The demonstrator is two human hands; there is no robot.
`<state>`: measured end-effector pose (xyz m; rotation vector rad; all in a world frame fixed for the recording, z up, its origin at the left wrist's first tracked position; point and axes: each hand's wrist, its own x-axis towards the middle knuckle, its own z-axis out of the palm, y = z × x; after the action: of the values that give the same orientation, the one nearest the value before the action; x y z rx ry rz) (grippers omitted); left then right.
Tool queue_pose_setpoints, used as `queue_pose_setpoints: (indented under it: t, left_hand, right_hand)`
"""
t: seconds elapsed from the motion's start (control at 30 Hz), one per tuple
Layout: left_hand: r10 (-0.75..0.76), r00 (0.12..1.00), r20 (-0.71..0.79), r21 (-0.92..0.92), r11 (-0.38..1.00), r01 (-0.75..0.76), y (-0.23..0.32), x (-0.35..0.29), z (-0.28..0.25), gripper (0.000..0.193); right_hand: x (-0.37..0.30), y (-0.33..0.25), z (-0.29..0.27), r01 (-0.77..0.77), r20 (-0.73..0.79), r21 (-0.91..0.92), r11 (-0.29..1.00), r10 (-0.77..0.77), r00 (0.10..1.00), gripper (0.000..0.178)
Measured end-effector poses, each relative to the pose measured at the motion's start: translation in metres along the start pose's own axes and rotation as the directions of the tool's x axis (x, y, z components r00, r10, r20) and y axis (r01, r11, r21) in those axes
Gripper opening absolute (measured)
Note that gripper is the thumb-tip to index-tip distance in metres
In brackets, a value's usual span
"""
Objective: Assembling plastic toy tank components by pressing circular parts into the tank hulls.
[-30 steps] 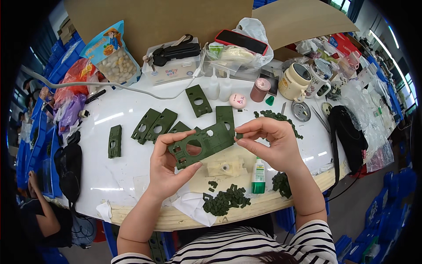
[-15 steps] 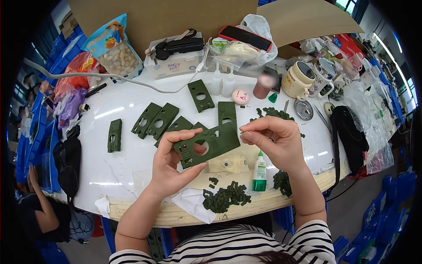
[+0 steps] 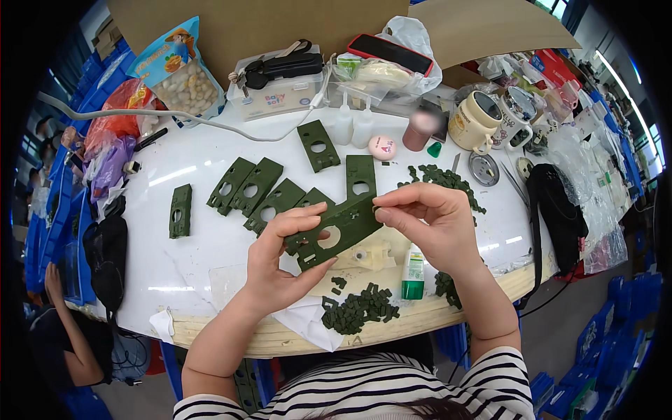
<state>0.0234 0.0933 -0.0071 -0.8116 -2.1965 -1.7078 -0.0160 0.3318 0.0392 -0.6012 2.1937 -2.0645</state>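
My left hand (image 3: 269, 269) grips a dark green plastic model hull (image 3: 353, 225) with a round hole, thumb below and fingers above, tilted over the table. At the hull's right end, my right hand (image 3: 437, 224) is closed in a pinch on a tiny dark green part (image 3: 376, 208), whose shape I cannot make out. Beneath the hull sits a cream-coloured block (image 3: 374, 254). A glue bottle with a green base (image 3: 413, 273) stands by my right wrist. Small green pieces (image 3: 360, 309) lie heaped near the table's front edge.
More green hulls (image 3: 257, 187) lie across the table, left and beyond my hands. Another heap of small pieces (image 3: 448, 183) is behind my right hand. White squeeze bottles (image 3: 343, 124), a cream mug (image 3: 476, 122) and tweezers (image 3: 514, 183) are farther back. A person's arm (image 3: 66, 315) shows at far left.
My right fingers have come closer to the hull and now meet its right end. The hull has turned in my left hand, its right end tipping upward.
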Motion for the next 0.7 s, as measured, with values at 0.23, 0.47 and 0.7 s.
queue_pose_setpoints:
  t: [0.23, 0.47, 0.7]
  left_hand:
    - [0.079, 0.997, 0.011, 0.109, 0.991, -0.079, -0.0029, -0.0006, -0.0008, 0.062]
    - [0.11, 0.994, 0.017, 0.167, 0.98, -0.111, -0.0011, -0.0009, -0.0013, 0.062]
    - [0.121, 0.993, 0.014, 0.17, 0.978, -0.121, -0.0003, -0.0005, -0.001, 0.062]
  right_hand:
    - [-0.0018, 0.002, 0.0055, -0.004, -0.007, -0.016, 1.0, 0.004, 1.0, 0.014]
    - [0.0004, 0.002, 0.005, 0.199, 0.046, -0.292, 0.935, -0.194, 0.98, 0.011]
    - [-0.001, 0.0064, 0.0079, 0.215, 0.005, -0.326, 0.921, -0.226, 0.974, 0.011]
